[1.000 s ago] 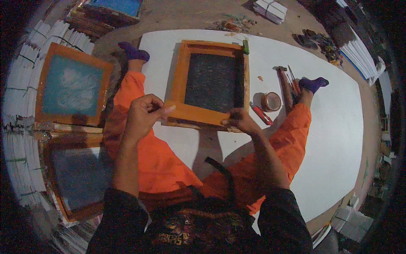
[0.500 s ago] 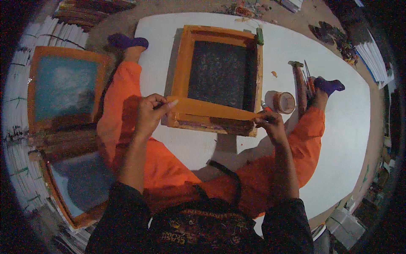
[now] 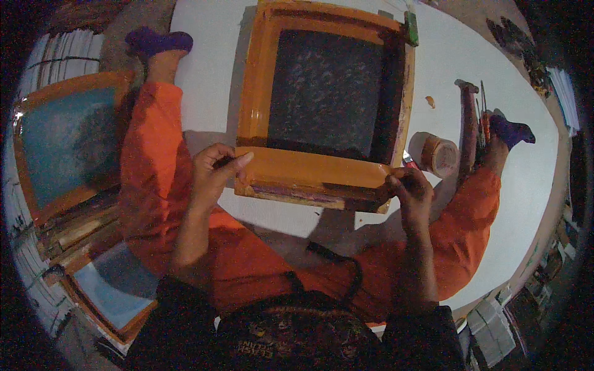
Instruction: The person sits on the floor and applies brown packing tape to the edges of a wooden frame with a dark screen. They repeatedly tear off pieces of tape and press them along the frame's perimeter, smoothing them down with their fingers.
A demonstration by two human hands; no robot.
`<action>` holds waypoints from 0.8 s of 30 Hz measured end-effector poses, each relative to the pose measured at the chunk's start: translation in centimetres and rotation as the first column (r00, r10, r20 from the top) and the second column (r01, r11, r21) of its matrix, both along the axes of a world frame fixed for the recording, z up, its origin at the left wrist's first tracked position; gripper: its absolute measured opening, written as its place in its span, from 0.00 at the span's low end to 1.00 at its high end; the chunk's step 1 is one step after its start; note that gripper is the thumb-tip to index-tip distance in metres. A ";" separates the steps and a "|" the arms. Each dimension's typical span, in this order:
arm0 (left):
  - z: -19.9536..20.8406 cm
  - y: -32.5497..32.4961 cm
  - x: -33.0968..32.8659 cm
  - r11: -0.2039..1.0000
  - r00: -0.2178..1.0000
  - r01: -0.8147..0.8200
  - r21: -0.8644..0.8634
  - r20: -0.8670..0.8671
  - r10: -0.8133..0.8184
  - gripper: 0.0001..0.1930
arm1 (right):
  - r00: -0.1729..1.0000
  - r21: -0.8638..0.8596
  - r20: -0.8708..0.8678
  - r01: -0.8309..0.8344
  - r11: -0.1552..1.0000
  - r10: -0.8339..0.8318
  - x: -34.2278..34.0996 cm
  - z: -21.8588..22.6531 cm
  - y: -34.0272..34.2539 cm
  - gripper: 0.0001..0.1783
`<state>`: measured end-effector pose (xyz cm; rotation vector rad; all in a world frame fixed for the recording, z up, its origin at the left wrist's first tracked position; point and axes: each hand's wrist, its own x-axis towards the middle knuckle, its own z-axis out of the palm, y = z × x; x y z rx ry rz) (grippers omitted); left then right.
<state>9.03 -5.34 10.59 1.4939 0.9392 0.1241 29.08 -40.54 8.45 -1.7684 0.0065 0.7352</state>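
Note:
A wooden screen-printing frame (image 3: 250, 93) lies between my legs, its dark mesh (image 3: 325, 96) facing up and brown tape along its sides. A strip of brown packing tape (image 3: 315, 168) stretches across the frame's near side. My left hand (image 3: 213, 173) pinches its left end between thumb and fingers at the frame's near left corner. At the near right corner, my right hand (image 3: 413, 191) pinches the other end. The strip looks taut and spread along the near rail; how much of it touches the wood, I cannot tell.
A tape roll (image 3: 438, 156) stands right of the frame, with a hammer (image 3: 469, 117) and thin tools beyond it. A small green object (image 3: 411, 28) rests at the frame's far right corner. Left of my leg are a framed blue-green screen (image 3: 74, 136) and another screen (image 3: 114, 290).
The strip has gone from slanting and partly twisted to lying broader and flatter along the near rail. Both hands still pinch its ends. My view has shifted, making the frame look larger.

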 end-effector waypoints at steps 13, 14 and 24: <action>-0.4 1.7 -0.5 0.894 0.987 -0.128 -0.429 -0.146 0.072 0.13 | 0.987 -0.020 0.160 -0.011 1.000 0.014 0.2 -1.9 -1.1 0.22; -0.6 1.8 -0.6 0.893 0.989 -0.117 -0.434 -0.130 0.066 0.13 | 0.967 -0.133 0.243 -0.040 0.990 0.072 0.1 -1.6 -1.1 0.20; -1.4 1.5 -1.0 0.991 0.994 -0.013 -0.137 -0.112 -0.003 0.10 | 0.969 -0.239 0.149 -0.156 0.958 0.195 -0.7 -0.1 -0.3 0.08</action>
